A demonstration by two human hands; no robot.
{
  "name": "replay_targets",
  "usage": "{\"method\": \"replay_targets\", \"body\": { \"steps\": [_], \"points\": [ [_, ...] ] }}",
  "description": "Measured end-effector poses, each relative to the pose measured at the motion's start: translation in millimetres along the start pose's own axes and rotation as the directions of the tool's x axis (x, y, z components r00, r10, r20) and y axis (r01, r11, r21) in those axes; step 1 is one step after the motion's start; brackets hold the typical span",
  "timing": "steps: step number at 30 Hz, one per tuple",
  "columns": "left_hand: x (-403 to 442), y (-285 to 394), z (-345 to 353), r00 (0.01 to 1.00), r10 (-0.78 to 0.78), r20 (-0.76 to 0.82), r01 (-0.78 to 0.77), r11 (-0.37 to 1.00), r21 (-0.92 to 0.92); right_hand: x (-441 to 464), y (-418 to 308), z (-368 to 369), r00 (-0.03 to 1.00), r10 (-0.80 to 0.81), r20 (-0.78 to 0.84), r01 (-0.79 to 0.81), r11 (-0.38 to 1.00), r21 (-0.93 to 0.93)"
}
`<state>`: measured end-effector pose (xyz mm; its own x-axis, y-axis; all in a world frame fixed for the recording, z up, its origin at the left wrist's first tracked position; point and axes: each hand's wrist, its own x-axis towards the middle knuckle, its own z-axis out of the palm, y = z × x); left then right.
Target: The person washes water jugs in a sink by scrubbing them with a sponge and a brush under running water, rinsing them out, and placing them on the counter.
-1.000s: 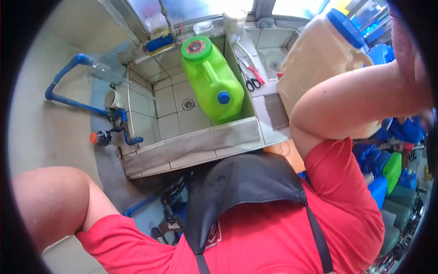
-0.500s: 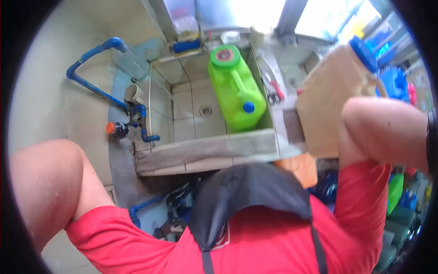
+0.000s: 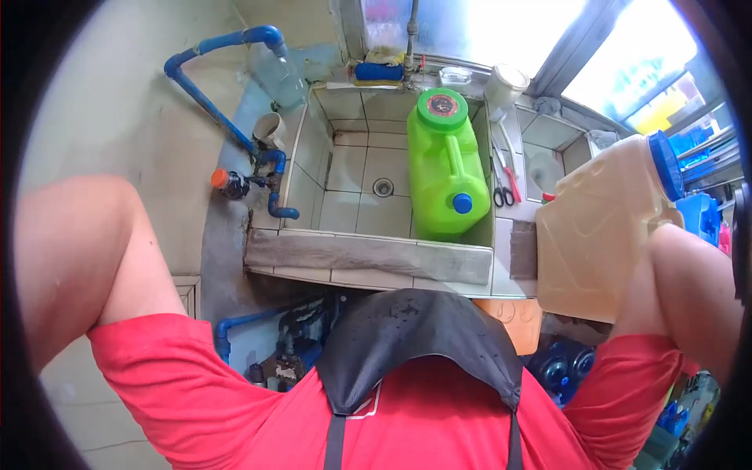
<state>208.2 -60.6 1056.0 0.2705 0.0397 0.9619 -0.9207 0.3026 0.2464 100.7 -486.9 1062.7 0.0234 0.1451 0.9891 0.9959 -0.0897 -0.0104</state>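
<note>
Green jug (image 3: 440,184), one, in one tiled sink (image 3: 345,166); one beige jug (image 3: 591,227)

Lime green is worn by the jug (image 3: 431,188) along the right edge of the sink (image 3: 345,210); its top lid (image 3: 442,121) is coloured deeper green, its small cap (image 3: 463,204) blue. The sink is lined with off-white tiles (image 3: 346,168) in a dark-lined grid. At the front edge of the counter (image 3: 513,287), a cloudy tan container (image 3: 587,235) is topped by a blue lid (image 3: 664,166). Beside the sink's left edge, the pipe (image 3: 264,35) is coloured blue. The shirt (image 3: 454,415) is coloured red, the apron (image 3: 415,329) black.
</note>
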Motion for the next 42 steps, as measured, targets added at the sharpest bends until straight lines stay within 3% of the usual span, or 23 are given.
{"method": "replay_targets", "body": {
  "steps": [5,12,19,21,25,30,31,32,33,34,35,36,37,38,39,40,42],
  "points": [
    [3.2,-12.3,3.5,0.995,-0.070,0.072,0.074,0.995,-0.066,-23.6,1.6,3.6,0.992,0.091,-0.086,-0.082,0.991,0.108],
    [1.6,-34.4,4.4,0.992,0.005,0.127,0.020,0.981,-0.194,-45.8,14.2,15.2,0.990,0.078,-0.117,-0.049,0.972,0.230],
    [1.9,-17.0,-10.2,0.966,-0.156,0.207,0.191,0.969,-0.158,-95.5,37.0,54.5,0.931,0.290,-0.224,-0.147,0.855,0.497],
    [4.8,-14.5,-5.2,0.972,-0.115,0.204,0.158,0.964,-0.212,-87.2,33.9,55.9,0.938,0.280,-0.204,-0.140,0.846,0.515],
    [5.6,-36.0,18.0,0.983,0.024,0.180,0.057,0.901,-0.431,-68.2,11.5,39.6,0.963,0.228,-0.141,-0.144,0.883,0.446],
    [23.6,-73.6,90.0,0.959,0.271,0.080,-0.109,0.615,-0.781,-35.6,-56.2,6.7,0.992,0.122,-0.033,-0.114,0.976,0.188],
    [7.9,-85.0,81.0,0.951,0.305,0.056,-0.131,0.558,-0.819,-54.0,-57.7,11.0,0.952,0.123,-0.282,-0.083,0.985,0.150],
    [-32.1,-111.7,49.9,0.986,0.107,-0.126,-0.164,0.724,-0.670,-89.7,-44.2,12.4,0.850,0.104,-0.517,-0.047,0.991,0.123],
    [-66.0,-140.6,31.6,0.941,-0.065,-0.333,-0.115,0.863,-0.493,-129.3,-25.0,0.3,0.866,0.156,-0.475,-0.214,0.974,-0.072],
    [-95.3,-174.7,10.6,0.964,0.116,0.239,-0.001,0.900,-0.435,-172.5,-20.5,-4.8,0.702,0.413,-0.581,-0.689,0.602,-0.405],
    [-114.5,-183.4,37.4,0.874,0.149,0.462,-0.002,0.953,-0.303,-198.8,3.2,3.2,0.641,0.503,-0.580,-0.733,0.624,-0.270],
    [-144.0,-179.8,72.2,0.853,-0.012,0.522,0.130,0.973,-0.189,-223.9,13.9,21.7,0.448,0.619,-0.645,-0.857,0.503,-0.114],
    [-159.6,-165.9,85.7,0.733,-0.245,0.634,0.249,0.965,0.084,-268.1,38.7,30.2,0.327,0.696,-0.639,-0.942,0.296,-0.160],
    [-188.4,-192.3,93.7,0.697,-0.242,0.675,0.280,0.959,0.055,-304.3,52.9,38.2,0.258,0.773,-0.580,-0.956,0.118,-0.268],
    [-216.3,-209.1,101.6,0.617,-0.417,0.668,0.425,0.890,0.165,-337.4,62.9,47.5,0.158,0.832,-0.532,-0.925,-0.064,-0.375],
    [-242.8,-221.6,107.5,0.505,-0.578,0.641,0.554,0.786,0.273,-375.8,76.5,59.6,0.168,0.829,-0.533,-0.865,-0.135,-0.483],
    [-282.4,-251.9,107.4,0.433,-0.627,0.648,0.567,0.748,0.345,-406.2,90.9,84.6,0.175,0.820,-0.544,-0.787,-0.216,-0.578]
  ]
}}
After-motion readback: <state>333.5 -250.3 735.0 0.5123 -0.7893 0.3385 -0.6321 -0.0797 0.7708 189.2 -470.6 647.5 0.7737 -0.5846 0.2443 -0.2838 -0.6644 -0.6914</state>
